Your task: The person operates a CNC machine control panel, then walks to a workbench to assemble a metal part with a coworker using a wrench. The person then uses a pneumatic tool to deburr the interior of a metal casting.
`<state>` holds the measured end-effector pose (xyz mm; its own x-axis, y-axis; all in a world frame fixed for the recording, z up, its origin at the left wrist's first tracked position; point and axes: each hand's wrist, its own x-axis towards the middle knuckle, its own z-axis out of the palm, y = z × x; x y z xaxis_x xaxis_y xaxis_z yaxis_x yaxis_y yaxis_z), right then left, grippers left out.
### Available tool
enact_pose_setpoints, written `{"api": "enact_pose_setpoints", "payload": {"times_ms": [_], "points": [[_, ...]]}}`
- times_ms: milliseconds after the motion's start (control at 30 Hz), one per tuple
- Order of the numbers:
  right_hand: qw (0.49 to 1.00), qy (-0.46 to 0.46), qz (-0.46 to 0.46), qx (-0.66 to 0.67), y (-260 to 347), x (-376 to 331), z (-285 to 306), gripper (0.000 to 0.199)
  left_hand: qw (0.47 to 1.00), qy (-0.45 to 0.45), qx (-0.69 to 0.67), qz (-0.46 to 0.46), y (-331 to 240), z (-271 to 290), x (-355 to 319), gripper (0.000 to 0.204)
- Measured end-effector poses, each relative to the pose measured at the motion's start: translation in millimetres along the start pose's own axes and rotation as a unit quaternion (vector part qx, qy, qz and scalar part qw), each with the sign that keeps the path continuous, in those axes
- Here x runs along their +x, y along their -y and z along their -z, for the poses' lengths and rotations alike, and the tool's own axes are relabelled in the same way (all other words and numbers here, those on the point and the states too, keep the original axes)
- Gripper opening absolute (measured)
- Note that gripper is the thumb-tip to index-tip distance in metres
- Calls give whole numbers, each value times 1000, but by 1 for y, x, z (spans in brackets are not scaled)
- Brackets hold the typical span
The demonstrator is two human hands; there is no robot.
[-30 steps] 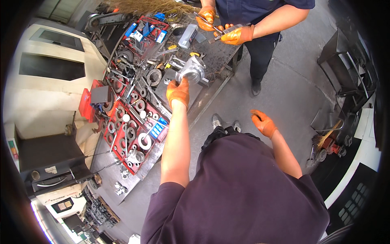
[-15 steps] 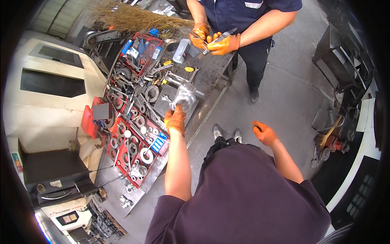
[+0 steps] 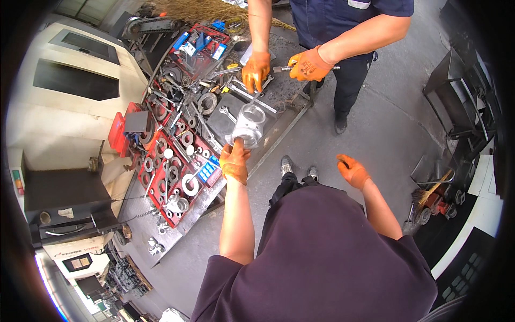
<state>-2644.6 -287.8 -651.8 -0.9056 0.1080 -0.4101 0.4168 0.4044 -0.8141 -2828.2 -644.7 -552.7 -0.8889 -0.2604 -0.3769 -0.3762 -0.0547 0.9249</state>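
Left hand (image 3: 234,163), grip clamped on the metal cylinder part (image 3: 248,125) at the desk (image 3: 279,137) edge; right hand (image 3: 351,170), at 3 o'clock, fingers apart, holds nothing. Support the heavy part from beneath.

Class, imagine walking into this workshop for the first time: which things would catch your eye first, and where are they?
Likely the shiny metal cylinder at the cluttered workbench's near edge, gripped from below by the left hand in an orange glove. The right hand, also gloved, hangs free over the floor. Across the bench, a co-worker's orange-gloved hands hold a slim tool.
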Motion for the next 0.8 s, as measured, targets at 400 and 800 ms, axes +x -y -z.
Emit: {"api": "enact_pose_setpoints", "payload": {"times_ms": [400, 800], "points": [[999, -13, 6, -31, -15, -21, -9, 42, 992, -57, 116, 12, 18, 33, 6, 39], [970, -224, 30, -85, 74, 94, 44, 70, 853, -134, 494, -102, 10, 65, 137, 64]]}}
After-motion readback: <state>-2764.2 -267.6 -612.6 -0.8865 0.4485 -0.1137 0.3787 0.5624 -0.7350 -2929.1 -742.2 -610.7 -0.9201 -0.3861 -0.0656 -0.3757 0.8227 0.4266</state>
